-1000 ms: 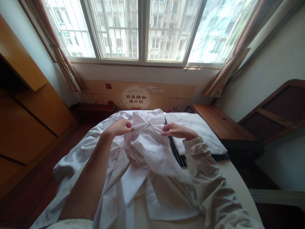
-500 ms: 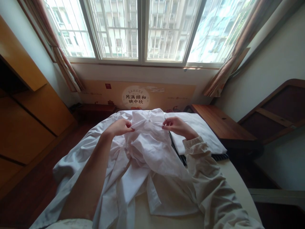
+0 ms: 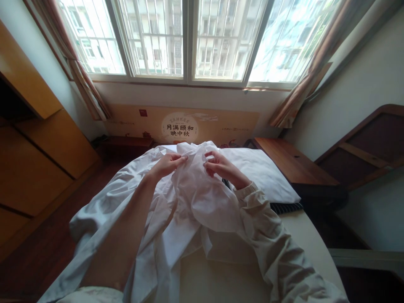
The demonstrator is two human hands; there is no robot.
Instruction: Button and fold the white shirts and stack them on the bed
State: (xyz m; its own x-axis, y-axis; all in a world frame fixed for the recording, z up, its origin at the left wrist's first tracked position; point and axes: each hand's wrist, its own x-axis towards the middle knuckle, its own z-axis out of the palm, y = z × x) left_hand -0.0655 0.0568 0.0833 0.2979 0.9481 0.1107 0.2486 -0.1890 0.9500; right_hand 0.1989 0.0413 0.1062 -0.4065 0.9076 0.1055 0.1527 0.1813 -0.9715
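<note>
A large, crumpled white cloth, looking like a bed sheet or cover (image 3: 205,202), lies bunched over the bed and spills off its left side. My left hand (image 3: 168,163) pinches a fold of it between thumb and fingers near the far end. My right hand (image 3: 219,166), its sleeve gathered at the wrist, is closed on another fold a short way to the right. Between the two hands the cloth rises in loose wrinkles. Beyond my right wrist rests a white pillow (image 3: 265,172).
The pillow sits on a dark striped fabric (image 3: 285,208). Under everything is a cream mattress (image 3: 217,277). A wooden desk (image 3: 293,160) stands at the right, an orange-brown cabinet (image 3: 41,160) at the left. Behind are a printed headboard panel (image 3: 214,122) and a barred window (image 3: 186,42).
Both hands have come closer together, the left moving right and the right moving left. The cloth between them has bunched up, and its near right edge has drawn away from me.
</note>
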